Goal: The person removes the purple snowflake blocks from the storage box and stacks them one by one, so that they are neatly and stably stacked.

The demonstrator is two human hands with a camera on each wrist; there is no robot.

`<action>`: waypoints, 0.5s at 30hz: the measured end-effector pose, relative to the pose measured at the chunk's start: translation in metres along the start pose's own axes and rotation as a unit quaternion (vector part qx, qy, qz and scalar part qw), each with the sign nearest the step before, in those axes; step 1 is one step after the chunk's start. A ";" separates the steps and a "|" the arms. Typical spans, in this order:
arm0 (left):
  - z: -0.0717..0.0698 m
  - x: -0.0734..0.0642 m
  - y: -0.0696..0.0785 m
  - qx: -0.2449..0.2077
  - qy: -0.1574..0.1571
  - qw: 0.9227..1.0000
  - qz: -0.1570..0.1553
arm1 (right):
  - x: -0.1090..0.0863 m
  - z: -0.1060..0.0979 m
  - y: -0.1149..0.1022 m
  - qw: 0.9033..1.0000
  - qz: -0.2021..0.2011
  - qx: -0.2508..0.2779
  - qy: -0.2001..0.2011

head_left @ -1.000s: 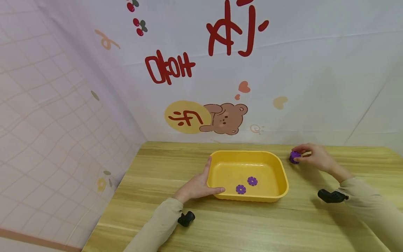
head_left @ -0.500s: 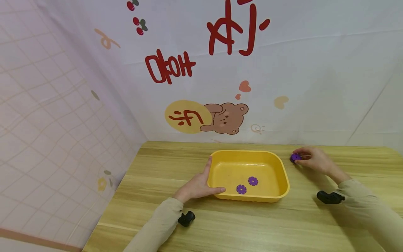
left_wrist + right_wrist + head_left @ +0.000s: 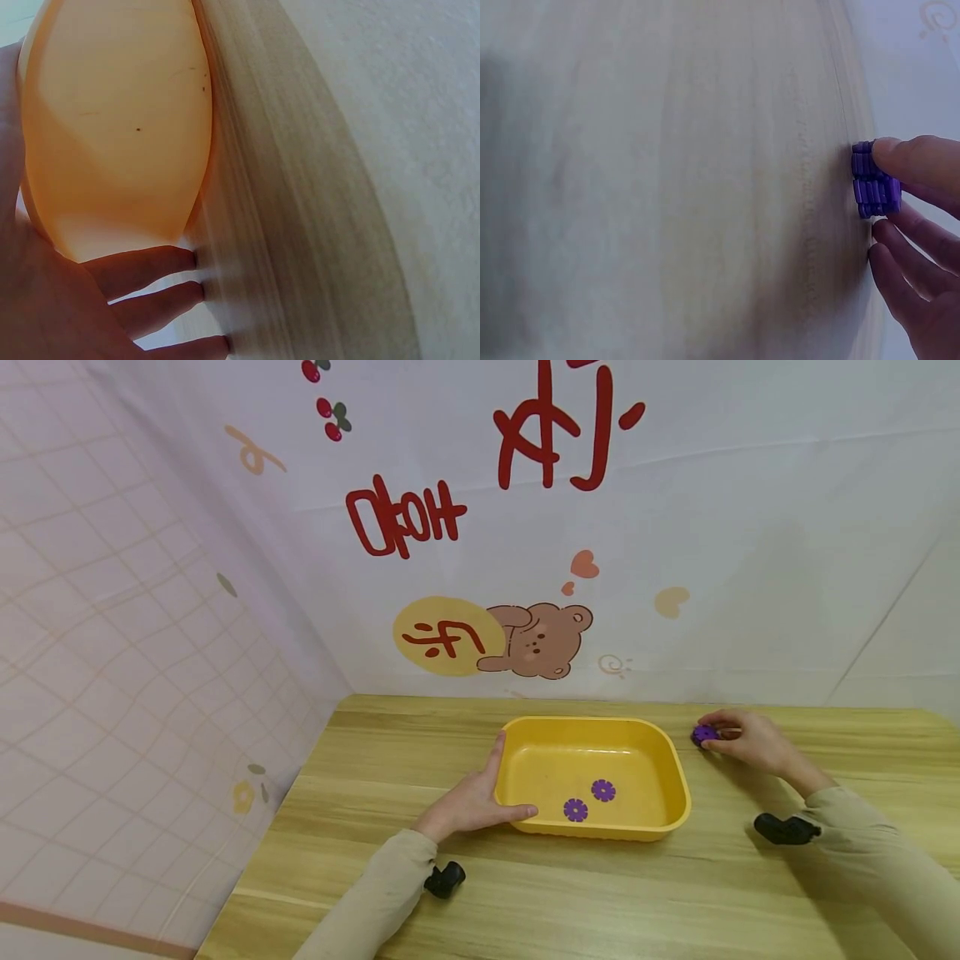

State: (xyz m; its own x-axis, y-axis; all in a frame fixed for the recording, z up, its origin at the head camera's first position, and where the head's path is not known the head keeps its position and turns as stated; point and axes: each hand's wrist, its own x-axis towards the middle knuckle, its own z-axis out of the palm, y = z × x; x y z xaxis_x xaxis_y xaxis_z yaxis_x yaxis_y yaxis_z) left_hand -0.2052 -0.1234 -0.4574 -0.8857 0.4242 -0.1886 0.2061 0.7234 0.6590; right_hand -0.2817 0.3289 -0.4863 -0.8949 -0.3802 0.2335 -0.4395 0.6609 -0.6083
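Note:
In the head view, my left hand (image 3: 468, 802) rests against the left front corner of a yellow plastic tray (image 3: 641, 832). Its thumb lies along the front rim, while the fingers in the left wrist view extend nearly straight beside the tray wall (image 3: 120, 127), tips down at the tabletop. My right hand (image 3: 753, 742) pinches a short stack of purple notched discs (image 3: 875, 187) between thumb and fingers, close over the table right of the tray. Inside the tray lie two flat purple discs, a nearer disc (image 3: 576, 810) and a farther disc (image 3: 603, 791).
The wooden table (image 3: 555, 893) ends at the back against a white printed cloth (image 3: 750, 568). A second cloth with a grid pattern (image 3: 135, 635) hangs on the left. Black devices are strapped at the left wrist (image 3: 446, 880) and the right wrist (image 3: 786, 829).
My right hand has shifted slightly and settled lower with the purple discs, staying right of the tray. My left hand and the tray keep their places; the view tilts a little.

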 end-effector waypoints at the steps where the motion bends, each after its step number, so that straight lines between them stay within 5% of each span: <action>1: 0.000 0.000 0.000 0.000 0.000 1.000 0.000 | 0.000 0.000 0.000 1.000 0.000 0.001 -0.002; 15: 0.001 0.001 -0.001 -0.005 -0.002 1.000 -0.009 | 0.000 0.003 0.001 1.000 -0.026 0.003 0.001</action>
State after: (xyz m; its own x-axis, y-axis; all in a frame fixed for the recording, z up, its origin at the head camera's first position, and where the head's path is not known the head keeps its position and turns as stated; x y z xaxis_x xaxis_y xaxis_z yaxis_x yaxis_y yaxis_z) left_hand -0.2057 -0.1236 -0.4591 -0.8874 0.4137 -0.2037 0.1861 0.7255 0.6625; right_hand -0.2821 0.3277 -0.4890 -0.8712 -0.4121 0.2667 -0.4848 0.6371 -0.5992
